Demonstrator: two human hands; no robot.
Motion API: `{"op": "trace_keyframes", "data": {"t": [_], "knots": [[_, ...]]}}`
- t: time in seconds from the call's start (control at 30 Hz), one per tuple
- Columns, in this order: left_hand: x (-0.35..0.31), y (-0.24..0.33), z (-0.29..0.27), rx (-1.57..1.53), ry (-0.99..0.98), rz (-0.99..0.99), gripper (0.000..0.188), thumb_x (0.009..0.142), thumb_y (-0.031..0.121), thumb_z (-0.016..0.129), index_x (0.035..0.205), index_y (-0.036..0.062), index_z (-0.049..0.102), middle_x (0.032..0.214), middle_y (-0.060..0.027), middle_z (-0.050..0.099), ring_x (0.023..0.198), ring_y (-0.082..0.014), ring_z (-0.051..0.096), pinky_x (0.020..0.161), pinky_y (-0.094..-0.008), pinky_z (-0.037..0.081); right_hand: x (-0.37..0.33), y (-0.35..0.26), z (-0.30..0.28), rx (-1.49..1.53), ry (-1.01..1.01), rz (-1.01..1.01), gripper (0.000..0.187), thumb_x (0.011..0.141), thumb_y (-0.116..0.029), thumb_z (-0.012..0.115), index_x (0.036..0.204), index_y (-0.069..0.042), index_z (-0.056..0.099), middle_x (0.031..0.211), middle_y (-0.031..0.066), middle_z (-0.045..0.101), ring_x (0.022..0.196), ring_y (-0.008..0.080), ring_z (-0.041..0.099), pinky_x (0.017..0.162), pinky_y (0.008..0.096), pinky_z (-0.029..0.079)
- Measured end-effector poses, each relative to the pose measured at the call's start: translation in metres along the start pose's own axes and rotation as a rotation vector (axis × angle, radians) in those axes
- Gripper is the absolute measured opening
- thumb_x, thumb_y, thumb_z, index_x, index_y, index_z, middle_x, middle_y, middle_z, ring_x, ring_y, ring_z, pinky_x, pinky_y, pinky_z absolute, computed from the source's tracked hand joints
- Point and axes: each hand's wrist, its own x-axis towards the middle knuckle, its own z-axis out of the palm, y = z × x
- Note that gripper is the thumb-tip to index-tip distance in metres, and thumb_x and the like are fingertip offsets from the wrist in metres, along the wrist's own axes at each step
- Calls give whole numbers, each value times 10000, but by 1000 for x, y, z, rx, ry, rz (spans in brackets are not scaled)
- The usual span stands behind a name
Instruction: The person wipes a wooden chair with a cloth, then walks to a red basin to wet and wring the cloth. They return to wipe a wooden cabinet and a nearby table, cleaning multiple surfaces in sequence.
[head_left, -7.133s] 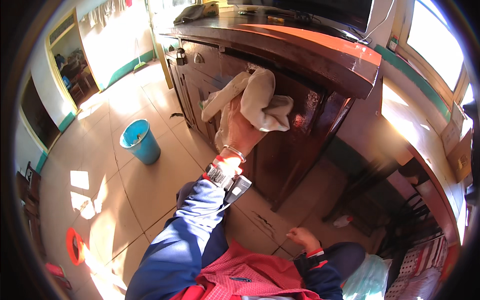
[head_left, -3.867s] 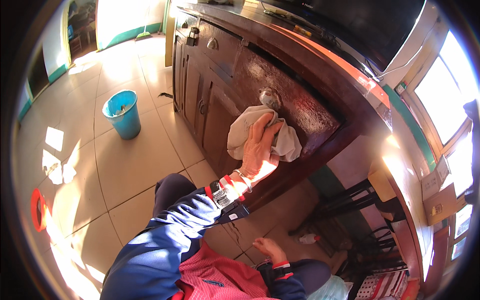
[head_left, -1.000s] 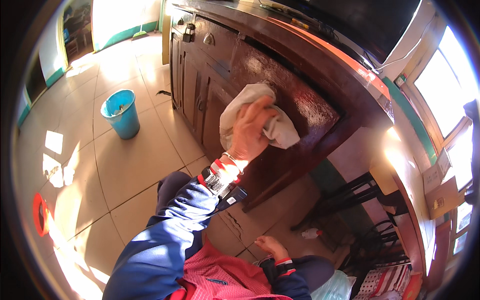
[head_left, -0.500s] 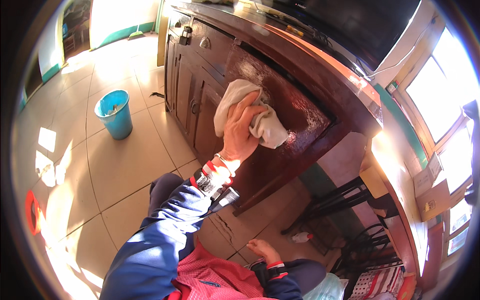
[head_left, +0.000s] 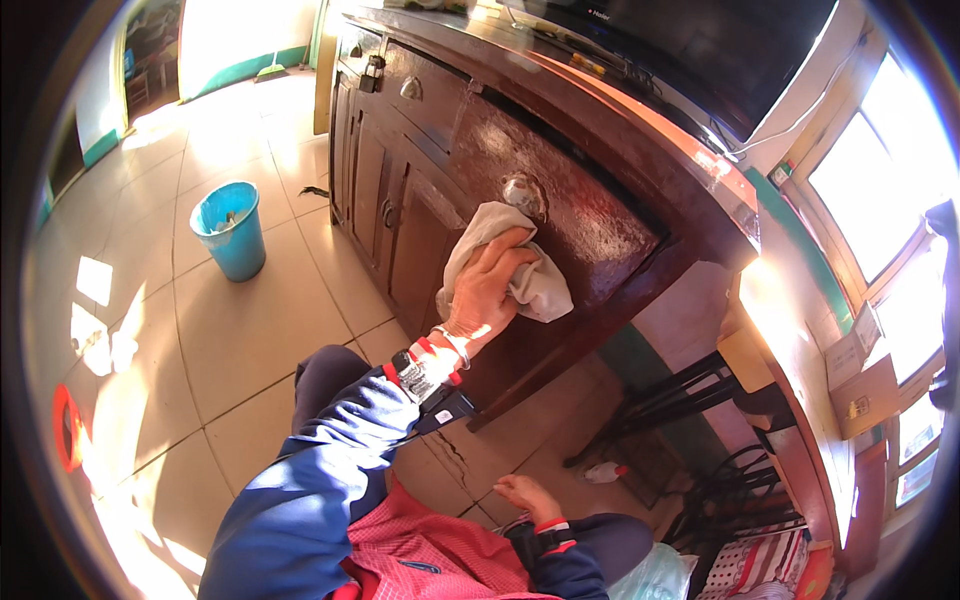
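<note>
My left hand (head_left: 487,290) is closed on a crumpled whitish cloth (head_left: 545,290), pressing it against the front of a dark reddish-brown wooden cabinet (head_left: 425,215). The cloth lies just below a round metal drawer knob (head_left: 522,192) set in a worn patch of the drawer front (head_left: 590,215). Glossy, wet-looking streaks show on that drawer. My right hand (head_left: 528,497) hangs by my right knee, its fingers loosely curled and holding nothing. Bands and a dark device are strapped round both wrists.
A blue bin (head_left: 232,235) with some rubbish in it stands on the tiled floor to the left. A black television (head_left: 690,60) rests on the cabinet top. At the right are a wooden table (head_left: 800,400), cardboard boxes (head_left: 862,395) and a black metal stand (head_left: 660,400).
My left hand has moved the cloth a little down the drawer front, and the metal knob it covered now shows. My right hand stays where it was.
</note>
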Motion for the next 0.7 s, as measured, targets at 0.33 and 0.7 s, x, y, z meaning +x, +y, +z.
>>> {"op": "trace_keyframes", "data": {"t": [0.33, 0.7], "knots": [[30, -4, -4, -27, 91, -49, 391, 608, -90, 638, 965, 67, 602, 1248, -136, 533, 1104, -347, 505, 931, -371, 406, -4, 7, 6, 6, 54, -26, 413, 858, -394, 535, 1085, -58, 614, 1006, 163, 649, 927, 308, 621, 802, 393, 477], [7, -4, -3, -14, -81, 75, 372, 589, -35, 645, 932, 99, 590, 1284, -117, 511, 1052, -333, 545, 873, -368, 458, 2, -7, 0, -13, -44, -1, 417, 856, -397, 534, 1072, -50, 618, 965, 149, 660, 839, 278, 636, 746, 382, 486]]}}
